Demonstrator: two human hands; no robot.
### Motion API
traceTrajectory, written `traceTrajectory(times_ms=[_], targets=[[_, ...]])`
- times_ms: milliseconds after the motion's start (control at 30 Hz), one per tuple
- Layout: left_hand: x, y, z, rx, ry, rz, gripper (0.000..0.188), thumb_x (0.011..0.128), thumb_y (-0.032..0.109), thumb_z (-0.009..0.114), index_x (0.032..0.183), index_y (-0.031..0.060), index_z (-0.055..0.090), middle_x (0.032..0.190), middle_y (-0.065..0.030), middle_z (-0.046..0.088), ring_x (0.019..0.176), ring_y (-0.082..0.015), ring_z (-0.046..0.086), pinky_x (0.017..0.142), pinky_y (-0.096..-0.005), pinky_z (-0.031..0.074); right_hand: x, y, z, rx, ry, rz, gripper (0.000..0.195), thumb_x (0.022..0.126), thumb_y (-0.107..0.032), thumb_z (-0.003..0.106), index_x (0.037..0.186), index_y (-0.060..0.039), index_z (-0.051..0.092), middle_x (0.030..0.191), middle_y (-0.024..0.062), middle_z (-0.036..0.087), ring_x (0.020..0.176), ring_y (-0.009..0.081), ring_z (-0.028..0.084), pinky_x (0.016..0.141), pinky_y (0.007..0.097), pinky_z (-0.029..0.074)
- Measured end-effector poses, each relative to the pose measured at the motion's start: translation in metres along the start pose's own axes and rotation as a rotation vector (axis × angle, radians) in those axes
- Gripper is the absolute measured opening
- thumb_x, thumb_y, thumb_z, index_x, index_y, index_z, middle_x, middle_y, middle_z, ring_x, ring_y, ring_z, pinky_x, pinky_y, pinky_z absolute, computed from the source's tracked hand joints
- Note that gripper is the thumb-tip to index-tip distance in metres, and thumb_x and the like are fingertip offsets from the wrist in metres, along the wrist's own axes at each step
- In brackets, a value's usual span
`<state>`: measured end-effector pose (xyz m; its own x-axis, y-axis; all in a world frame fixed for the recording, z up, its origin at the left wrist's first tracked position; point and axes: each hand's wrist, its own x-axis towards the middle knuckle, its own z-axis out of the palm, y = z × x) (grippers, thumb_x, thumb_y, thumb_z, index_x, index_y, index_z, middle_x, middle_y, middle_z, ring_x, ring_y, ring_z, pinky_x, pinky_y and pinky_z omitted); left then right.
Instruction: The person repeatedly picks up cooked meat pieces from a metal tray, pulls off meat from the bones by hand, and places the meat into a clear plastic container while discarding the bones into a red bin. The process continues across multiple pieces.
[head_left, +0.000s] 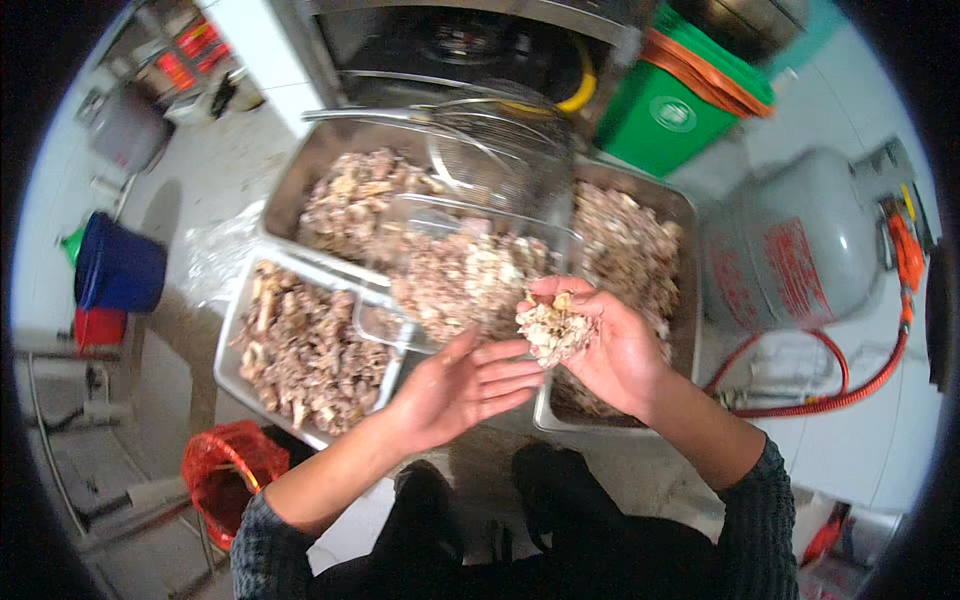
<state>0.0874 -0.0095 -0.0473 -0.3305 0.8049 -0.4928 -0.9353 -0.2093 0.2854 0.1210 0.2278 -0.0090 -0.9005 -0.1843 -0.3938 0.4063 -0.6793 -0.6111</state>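
Note:
My right hand (611, 337) holds a clump of shredded pale meat (556, 330) between its fingers and palm. Beside it, my left hand (472, 379) is spread with its palm up and nothing in it, fingertips close to the clump. Past both hands is a clear plastic tub (442, 281) heaped with shredded meat. Bony meat pieces fill a white tray (225, 367) at the left. Partly behind my right hand, a steel pan (691, 300) holds more meat pieces. Another steel pan (289, 191) with meat lies behind the clear tub.
A wire strainer (502, 142) with a long handle rests across the far pan. At the right stand a grey gas cylinder (787, 240) with a red hose (840, 409) and a green bin (667, 112). A blue bucket (120, 262) and a red-lined bin (232, 472) are at left.

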Motion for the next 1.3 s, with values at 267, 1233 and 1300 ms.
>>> traceTrajectory(times_ms=[267, 1233, 1300], targets=[[-0.024, 0.04, -0.033, -0.335, -0.262, 0.468, 0.047, 0.119, 0.041, 0.028, 0.14, 0.0106, 0.057, 0.135, -0.0113, 0.069, 0.125, -0.0292, 0.07, 0.111, -0.0499, 0.057, 0.085, 0.034, 0.113, -0.836, -0.374, -0.231, 0.029, 0.109, -0.004, 0.044, 0.131, 0.0018, 0.062, 0.122, 0.0108, 0.069, 0.118, 0.0169, 0.065, 0.105, 0.0326, 0.051], [-0.157, 0.062, -0.129, -0.479, -0.045, 0.866, 0.035, 0.114, 0.03, 0.043, 0.128, 0.0098, 0.067, 0.13, -0.0116, 0.073, 0.122, -0.0295, 0.071, 0.112, -0.0534, 0.056, 0.155, 0.106, 0.242, -0.604, -0.66, 0.149, 0.026, 0.111, -0.004, 0.047, 0.131, 0.0007, 0.062, 0.124, 0.011, 0.072, 0.112, 0.016, 0.07, 0.098, 0.0313, 0.057], [-0.156, 0.061, -0.129, -0.504, -0.006, 0.84, 0.035, 0.114, 0.03, 0.043, 0.13, 0.0101, 0.066, 0.129, -0.0114, 0.074, 0.122, -0.0291, 0.071, 0.112, -0.0535, 0.056, 0.154, 0.105, 0.241, -0.496, -0.635, 0.189, 0.026, 0.111, -0.004, 0.047, 0.133, 0.0027, 0.06, 0.127, 0.0146, 0.071, 0.116, 0.0202, 0.069, 0.104, 0.0346, 0.055]])
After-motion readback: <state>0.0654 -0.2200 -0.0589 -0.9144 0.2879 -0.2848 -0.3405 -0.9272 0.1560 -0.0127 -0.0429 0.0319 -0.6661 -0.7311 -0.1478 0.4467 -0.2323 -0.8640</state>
